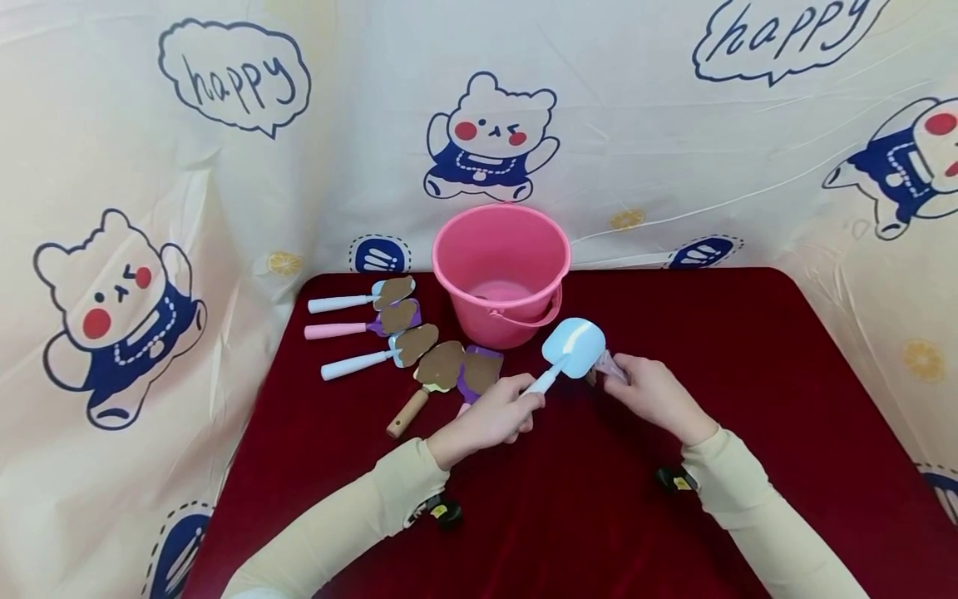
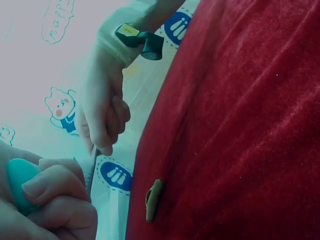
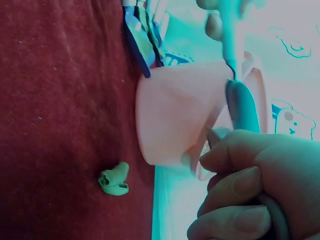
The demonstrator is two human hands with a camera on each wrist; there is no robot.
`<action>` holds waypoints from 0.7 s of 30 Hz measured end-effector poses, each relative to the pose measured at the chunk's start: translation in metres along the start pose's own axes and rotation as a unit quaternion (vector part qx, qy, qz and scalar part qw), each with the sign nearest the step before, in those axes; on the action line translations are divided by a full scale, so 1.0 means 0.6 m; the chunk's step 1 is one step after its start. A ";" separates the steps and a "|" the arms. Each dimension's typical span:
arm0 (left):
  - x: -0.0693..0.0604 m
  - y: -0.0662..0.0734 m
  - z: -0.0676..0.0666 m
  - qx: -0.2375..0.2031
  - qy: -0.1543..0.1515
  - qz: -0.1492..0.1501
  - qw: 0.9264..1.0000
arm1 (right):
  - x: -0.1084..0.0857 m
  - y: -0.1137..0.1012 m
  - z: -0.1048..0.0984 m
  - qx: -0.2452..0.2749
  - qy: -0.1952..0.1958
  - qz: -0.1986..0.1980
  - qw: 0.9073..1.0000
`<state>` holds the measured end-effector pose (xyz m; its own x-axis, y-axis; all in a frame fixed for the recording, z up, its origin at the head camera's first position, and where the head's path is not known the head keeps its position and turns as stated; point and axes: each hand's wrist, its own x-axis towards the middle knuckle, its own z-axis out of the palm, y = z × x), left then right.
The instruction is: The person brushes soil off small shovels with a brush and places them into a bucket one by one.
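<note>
My left hand [image 1: 490, 416] grips the handle of a light-blue spatula [image 1: 575, 345], its broad blade raised in front of the pink bucket [image 1: 501, 320]. The blade's upper face looks clean and shiny. Close to the blade's right edge, my right hand [image 1: 662, 398] holds a thin greyish tool [image 1: 612, 366]; its kind is mostly hidden by the fingers. In the right wrist view the spatula blade [image 3: 243, 107] appears edge-on above the curled fingers. A small torn brown lump [image 3: 115, 179] lies on the red cloth below the hands.
Left of the bucket lie several spatulas smeared with brown: a blue one [image 1: 344, 304], a pink-handled one [image 1: 335, 331], a wooden-handled one [image 1: 407, 414] and a purple one [image 1: 464, 384]. A red cloth [image 1: 748, 358] covers the table. A patterned curtain [image 1: 644, 150] hangs behind.
</note>
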<state>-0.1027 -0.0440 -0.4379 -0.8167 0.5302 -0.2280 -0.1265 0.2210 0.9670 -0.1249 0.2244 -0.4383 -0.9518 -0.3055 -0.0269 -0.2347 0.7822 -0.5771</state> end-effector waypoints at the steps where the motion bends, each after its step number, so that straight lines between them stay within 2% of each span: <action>1: 0.000 -0.001 0.000 0.003 0.002 0.001 1.000 | -0.001 -0.001 0.003 0.000 -0.005 -0.002 1.000; 6: 0.002 -0.001 0.001 -0.009 -0.001 -0.005 1.000 | -0.007 -0.012 0.020 0.002 -0.029 -0.016 0.999; 15: -0.003 0.000 0.002 -0.012 -0.008 -0.009 1.000 | -0.001 -0.003 0.005 -0.006 0.022 -0.002 1.000; 18: -0.004 0.000 0.003 -0.001 -0.005 -0.007 1.000 | 0.001 0.002 0.007 -0.002 0.007 0.001 1.000; 21: -0.004 -0.001 0.004 0.003 0.001 -0.006 1.000 | 0.001 0.000 0.015 0.009 -0.029 -0.006 1.000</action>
<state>-0.0995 -0.0435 -0.4379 -0.8158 0.5267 -0.2389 -0.1330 0.2312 0.9638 -0.1238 0.2192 -0.4456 -0.9360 -0.3456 -0.0664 -0.2420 0.7692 -0.5914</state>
